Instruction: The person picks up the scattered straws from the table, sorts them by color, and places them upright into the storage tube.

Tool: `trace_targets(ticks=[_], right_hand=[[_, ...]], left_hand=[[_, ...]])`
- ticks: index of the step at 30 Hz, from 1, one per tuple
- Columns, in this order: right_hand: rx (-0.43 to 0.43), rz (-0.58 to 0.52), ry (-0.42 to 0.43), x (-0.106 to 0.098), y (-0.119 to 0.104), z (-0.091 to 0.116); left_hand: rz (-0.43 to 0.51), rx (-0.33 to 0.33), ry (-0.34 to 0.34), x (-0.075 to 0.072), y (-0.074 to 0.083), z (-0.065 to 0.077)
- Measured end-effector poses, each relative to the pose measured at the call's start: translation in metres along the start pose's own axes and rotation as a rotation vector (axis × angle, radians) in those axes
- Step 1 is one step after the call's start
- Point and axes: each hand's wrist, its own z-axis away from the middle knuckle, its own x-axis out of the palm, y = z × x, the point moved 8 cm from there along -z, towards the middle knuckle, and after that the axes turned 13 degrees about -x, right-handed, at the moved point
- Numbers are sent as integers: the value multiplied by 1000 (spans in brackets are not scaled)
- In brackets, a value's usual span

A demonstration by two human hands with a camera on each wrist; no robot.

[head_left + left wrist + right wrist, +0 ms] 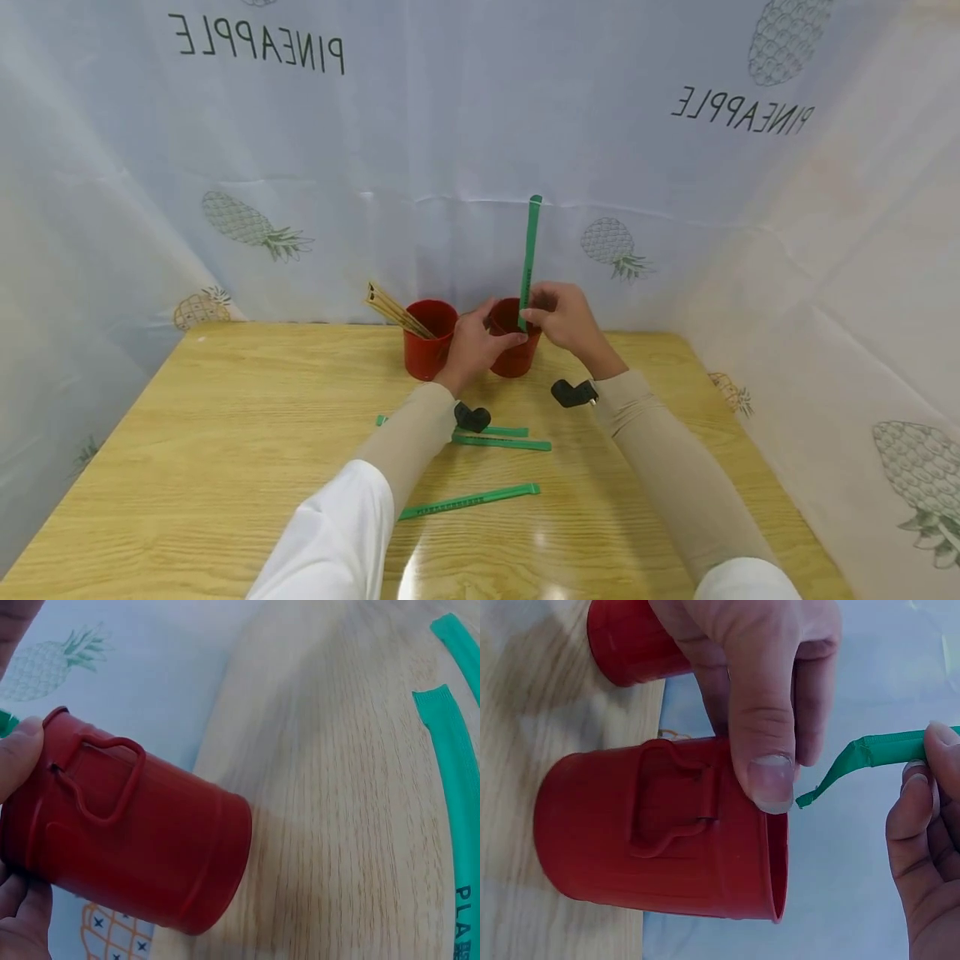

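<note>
My left hand [474, 346] grips the right-hand small red bucket [512, 360] by its rim, with the thumb along the near side. In the left wrist view the bucket [150, 825] shows a wire handle on its side. Between thumb and fingers, my right hand [566, 321] pinches a green wrapped straw [531, 237], held upright over that bucket. The straw's flattened, bent lower tip [832, 776] is right at the bucket's mouth in the right wrist view. Beside my left hand stands a second red bucket [420, 358], with several tan sticks [393, 310] leaning out to the left.
Several more green wrapped straws lie on the wooden table, one [472, 502] nearer me and others [510, 444] under my left forearm. A pineapple-print cloth [450, 125] hangs behind the table and along its sides. Each wrist carries a small black camera mount [573, 393].
</note>
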Motion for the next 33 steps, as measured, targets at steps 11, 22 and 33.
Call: trace_targets(ticks=[11, 22, 33], right_hand=[[47, 38, 42, 10, 6, -29], [66, 122, -88, 35, 23, -20], [68, 188, -160, 44, 26, -15]], left_hand=[[-9, 14, -3, -3, 1, -4], [-43, 19, -3, -1, -1, -5], [-8, 7, -9, -2, -2, -5]])
